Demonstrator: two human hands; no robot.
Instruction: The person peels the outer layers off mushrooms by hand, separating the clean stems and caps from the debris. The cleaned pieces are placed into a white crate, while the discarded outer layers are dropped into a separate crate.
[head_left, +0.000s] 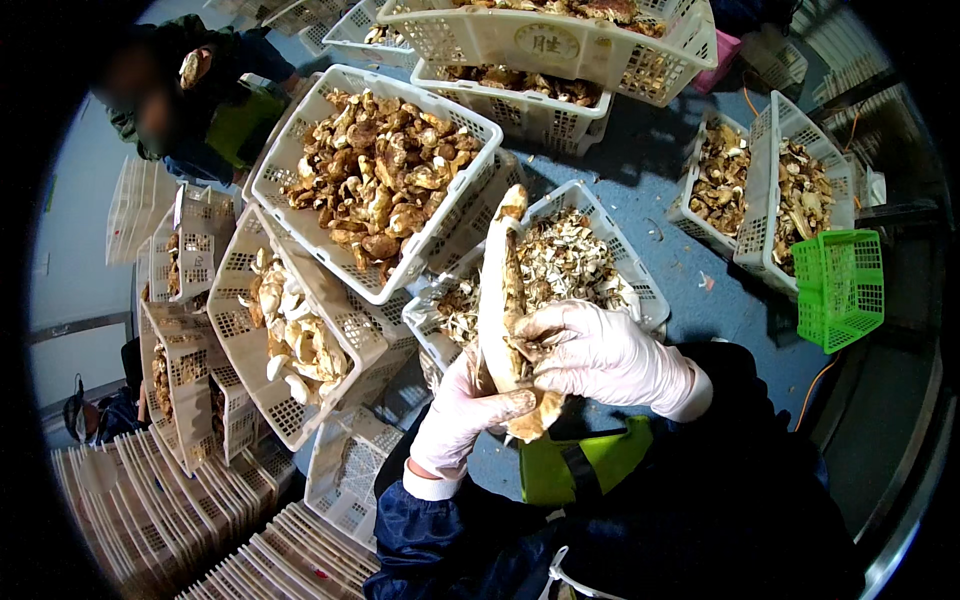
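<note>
A long, pale mushroom (496, 300) with brown patches stands nearly upright between my gloved hands, over a white crate of trimmings (574, 251). My left hand (469, 412) grips its lower part, the thumb lying across the front near the ragged brownish lower end. From the right, the bent fingers of my right hand (600, 360) press against the mushroom's brown, flaky side. Both white gloves have soiled fingertips. Whether anything else is tucked inside the right fingers is hidden.
A crate of brown mushrooms (375, 180) stands ahead; a tilted crate of paler ones (300, 330) is at left. Right, a green basket (840, 289) sits beside mushroom crates (750, 187). Nested crates (172, 502) lie lower left. Another person (202, 97) sits upper left, holding a mushroom.
</note>
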